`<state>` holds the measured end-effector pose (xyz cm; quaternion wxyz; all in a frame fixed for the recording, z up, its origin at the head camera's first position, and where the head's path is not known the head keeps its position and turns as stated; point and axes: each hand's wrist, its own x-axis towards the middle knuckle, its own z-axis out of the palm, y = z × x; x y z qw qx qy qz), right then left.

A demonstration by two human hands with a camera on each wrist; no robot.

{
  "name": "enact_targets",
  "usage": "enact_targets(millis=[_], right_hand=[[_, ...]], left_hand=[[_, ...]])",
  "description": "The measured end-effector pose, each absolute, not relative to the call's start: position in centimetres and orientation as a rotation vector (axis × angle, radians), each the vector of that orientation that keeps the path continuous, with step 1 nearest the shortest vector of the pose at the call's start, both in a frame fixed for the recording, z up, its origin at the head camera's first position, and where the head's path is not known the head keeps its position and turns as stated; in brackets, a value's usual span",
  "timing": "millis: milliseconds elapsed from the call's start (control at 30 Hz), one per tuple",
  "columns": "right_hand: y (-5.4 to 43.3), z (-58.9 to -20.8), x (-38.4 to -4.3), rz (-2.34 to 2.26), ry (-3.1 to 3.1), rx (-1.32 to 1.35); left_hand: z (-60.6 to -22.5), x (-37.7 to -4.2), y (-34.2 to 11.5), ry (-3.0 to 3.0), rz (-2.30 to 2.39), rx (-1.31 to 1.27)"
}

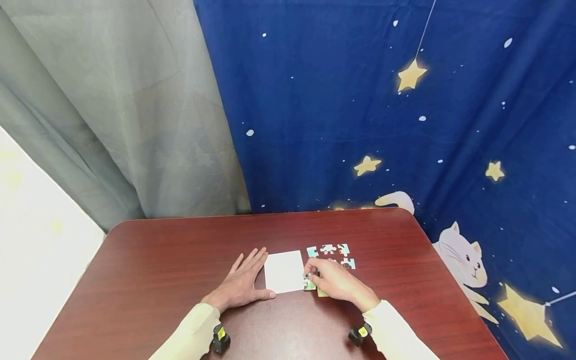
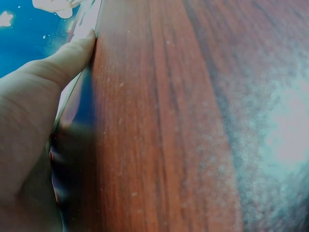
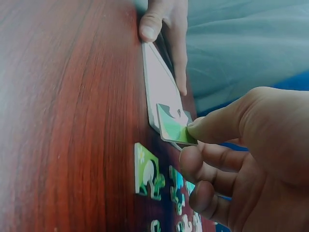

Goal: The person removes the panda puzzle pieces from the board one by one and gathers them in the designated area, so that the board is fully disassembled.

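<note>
A white square puzzle board point(image 1: 283, 271) lies on the table between my hands. My left hand point(image 1: 240, 282) rests with fingers spread along its left side, the thumb at the near left corner. In the right wrist view, my right hand point(image 3: 227, 150) pinches a green jigsaw piece point(image 3: 171, 126) between thumb and fingers, overlapping the board's right end. Below that hand lies another green jigsaw piece point(image 3: 146, 169) with a white flower on it. Several more jigsaw pieces point(image 1: 328, 248) lie to the right of the board, some hidden by my right hand in the head view.
The dark red wooden table point(image 1: 180, 260) has a rounded far edge. Behind it hang a grey curtain point(image 1: 135, 100) and a blue curtain point(image 1: 315, 100) with stars and a cat. A black wrist camera point(image 1: 221, 340) sits on the left sleeve, another on the right.
</note>
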<state>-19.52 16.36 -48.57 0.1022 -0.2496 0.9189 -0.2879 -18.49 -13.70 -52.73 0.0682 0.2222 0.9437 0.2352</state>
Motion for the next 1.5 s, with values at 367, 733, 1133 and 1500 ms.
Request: enact_targets(millis=[367, 733, 1133, 1500], right_hand=[[18.5, -48.7, -18.5, -0.893, 2.736, -0.69], [21.4, -48.6, -18.0, -0.968, 2.726, -0.597], [25.0, -48.5, -17.9, -1.008, 2.748, -0.483], [27.0, -49.0, -18.2, -1.018, 2.755, -0.452]], left_hand=[[-52.6, -18.6, -13.6, 2.841, 0.699, 0.667], [-53.3, -18.5, -13.8, 2.834, 0.801, 0.675], [-53.0, -18.5, -13.6, 2.833, 0.754, 0.657], [-52.9, -18.6, -13.7, 2.831, 0.698, 0.64]])
